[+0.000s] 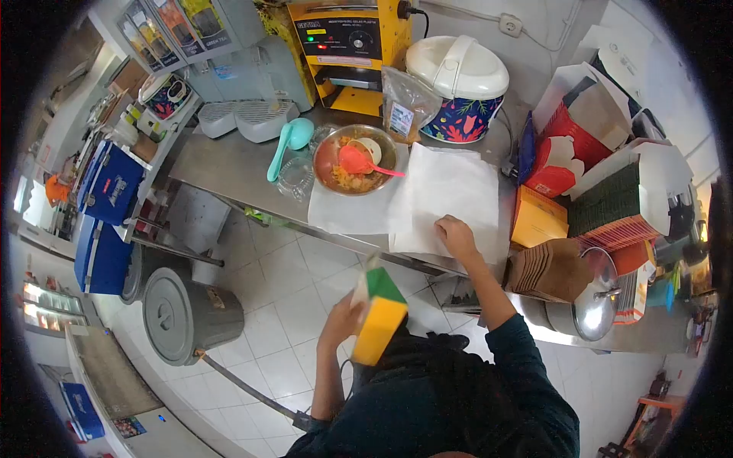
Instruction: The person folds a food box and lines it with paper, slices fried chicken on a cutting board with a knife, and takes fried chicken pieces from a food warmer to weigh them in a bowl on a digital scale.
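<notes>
My left hand (pixel 341 322) is wrapped round a yellow and green carton (pixel 380 324), held tilted in front of my body below the counter's edge. My right hand (pixel 456 235) rests on a stack of white paper sheets (pixel 439 191), its fingers curled at the stack's lower part; whether they pinch a sheet is too small to tell. Left of the paper stands a metal bowl (pixel 327 169) with orange food, a white cup-like piece and a red ladle (pixel 356 159) in it. A turquoise spoon (pixel 280 153) and a clear plastic lid (pixel 296 177) lie beside the bowl.
Behind the bowl stands a yellow sealing machine (pixel 347 38), near a floral rice cooker (pixel 462 99). Stacked red boxes (pixel 556 164) and brown cartons (pixel 546 269) line the right side. A grey bin (pixel 191 317) is on the floor at left, beside blue cooler boxes (pixel 114 179).
</notes>
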Tool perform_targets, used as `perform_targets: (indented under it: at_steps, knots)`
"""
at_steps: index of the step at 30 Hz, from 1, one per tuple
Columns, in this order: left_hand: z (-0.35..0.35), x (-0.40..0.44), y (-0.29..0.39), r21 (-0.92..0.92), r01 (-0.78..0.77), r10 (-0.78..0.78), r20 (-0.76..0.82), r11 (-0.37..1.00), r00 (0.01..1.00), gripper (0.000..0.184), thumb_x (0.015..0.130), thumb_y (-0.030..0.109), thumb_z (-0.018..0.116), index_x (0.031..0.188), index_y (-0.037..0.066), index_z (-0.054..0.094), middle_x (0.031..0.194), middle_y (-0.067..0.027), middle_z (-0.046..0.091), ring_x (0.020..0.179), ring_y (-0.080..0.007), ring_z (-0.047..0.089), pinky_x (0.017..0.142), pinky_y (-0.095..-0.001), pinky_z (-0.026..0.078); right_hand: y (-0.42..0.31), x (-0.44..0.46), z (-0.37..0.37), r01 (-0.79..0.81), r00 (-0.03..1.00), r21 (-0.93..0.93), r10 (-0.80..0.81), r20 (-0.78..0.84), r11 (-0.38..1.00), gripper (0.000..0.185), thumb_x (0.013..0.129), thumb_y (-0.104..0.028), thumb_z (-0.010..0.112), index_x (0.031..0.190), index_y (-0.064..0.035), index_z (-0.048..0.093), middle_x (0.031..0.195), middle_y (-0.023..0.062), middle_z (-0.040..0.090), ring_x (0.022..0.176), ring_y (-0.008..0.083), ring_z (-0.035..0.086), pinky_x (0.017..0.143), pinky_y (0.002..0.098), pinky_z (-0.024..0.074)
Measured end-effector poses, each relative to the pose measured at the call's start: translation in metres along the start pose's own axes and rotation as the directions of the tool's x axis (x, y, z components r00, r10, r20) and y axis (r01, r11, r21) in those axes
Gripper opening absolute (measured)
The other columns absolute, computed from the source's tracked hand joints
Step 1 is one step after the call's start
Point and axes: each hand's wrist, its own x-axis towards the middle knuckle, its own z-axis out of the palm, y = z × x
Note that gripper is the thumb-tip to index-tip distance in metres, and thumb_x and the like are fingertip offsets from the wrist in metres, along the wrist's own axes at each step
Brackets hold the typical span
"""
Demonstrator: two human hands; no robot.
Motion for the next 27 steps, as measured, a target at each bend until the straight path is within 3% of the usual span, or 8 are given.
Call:
perform_targets:
  at_steps: [2,5,8,11,17,20,24,27]
  knots:
    - [0.005,0.011,-0.017,0.195,-0.189,0.173,0.101,0.962,0.980,0.037,0.082,0.016,0.048,0.118,0.009,0.045,0.115,-0.0135,0.051,0.102,-0.0250,0.052,0.086,-0.0366,0.041,-0.010,0.002,-0.005,-0.027,0.999,-0.014,0.028,0.041,1.000,0.018,0.067,-0.020,0.063,0.078,-0.0063,0.062,0.078,0.0094,0.058,0.078,0.0281,0.053,0.070,0.0367,0.0433]
    - [0.003,0.025,0.014,0.416,-0.238,-0.014,0.519,0.878,0.855,0.040,0.082,0.021,0.047,0.122,0.018,0.043,0.121,-0.0108,0.047,0.105,-0.0284,0.049,0.088,-0.0388,0.040,-0.022,0.003,0.005,0.055,0.999,0.009,-0.055,-0.001,0.998,0.023,0.061,-0.023,0.069,0.073,-0.0054,0.062,0.076,0.0095,0.058,0.074,0.0274,0.054,0.066,0.0360,0.0434]
    - [0.021,0.042,0.025,0.414,-0.282,-0.096,0.689,0.865,0.719,0.043,0.082,0.023,0.047,0.125,0.029,0.039,0.121,-0.0056,0.047,0.104,-0.0285,0.050,0.085,-0.0390,0.042,-0.008,0.010,0.028,-0.011,1.000,0.104,0.010,0.008,0.995,0.022,0.062,-0.021,0.070,0.069,-0.0019,0.061,0.070,0.0109,0.058,0.065,0.0258,0.055,0.059,0.0343,0.0435]
    - [0.031,0.057,0.026,0.322,-0.374,0.013,0.742,0.870,0.670,0.042,0.082,0.022,0.047,0.123,0.029,0.041,0.128,-0.0097,0.039,0.101,-0.0311,0.051,0.083,-0.0402,0.042,-0.010,0.012,0.022,0.050,0.999,0.030,-0.050,0.010,0.998,0.018,0.068,-0.018,0.066,0.070,-0.0008,0.061,0.071,0.0129,0.058,0.063,0.0264,0.055,0.058,0.0341,0.0433]
    - [0.026,0.080,0.050,0.282,-0.382,0.139,0.616,0.880,0.775,0.037,0.080,0.024,0.052,0.117,0.022,0.048,0.137,-0.0263,0.006,0.088,-0.0374,0.056,0.083,-0.0409,0.043,-0.008,0.012,0.002,0.085,0.985,0.211,-0.050,-0.166,0.974,0.011,0.076,-0.011,0.057,0.079,0.0000,0.059,0.072,0.0138,0.057,0.061,0.0260,0.055,0.055,0.0330,0.0432]
    - [0.005,0.101,0.092,0.285,-0.341,0.022,0.738,0.896,0.675,0.043,0.082,0.022,0.049,0.124,0.023,0.041,0.136,-0.0288,0.006,0.099,-0.0371,0.051,0.090,-0.0404,0.038,0.004,0.010,0.000,0.039,0.987,0.271,0.005,-0.163,0.962,0.007,0.077,-0.004,0.052,0.081,-0.0003,0.056,0.069,0.0115,0.055,0.059,0.0208,0.054,0.054,0.0301,0.0426]
    - [0.036,0.144,0.051,0.228,-0.422,0.120,0.747,0.877,0.654,0.043,0.081,0.025,0.050,0.123,0.018,0.043,0.134,-0.0326,0.000,0.104,-0.0386,0.047,0.096,-0.0374,0.033,-0.001,0.010,-0.032,-0.044,0.962,0.352,0.135,-0.238,0.935,0.007,0.080,-0.004,0.046,0.081,-0.0002,0.053,0.072,0.0125,0.054,0.062,0.0207,0.053,0.057,0.0291,0.0423]
    - [0.040,0.159,0.036,0.189,-0.404,0.122,0.769,0.895,0.628,0.048,0.081,0.025,0.051,0.125,0.014,0.039,0.134,-0.0335,0.000,0.111,-0.0388,0.042,0.098,-0.0358,0.030,-0.026,0.004,-0.095,-0.041,0.871,0.310,0.185,-0.455,0.950,0.010,0.084,-0.006,0.042,0.084,-0.0002,0.051,0.072,0.0107,0.053,0.068,0.0156,0.051,0.062,0.0280,0.0409]
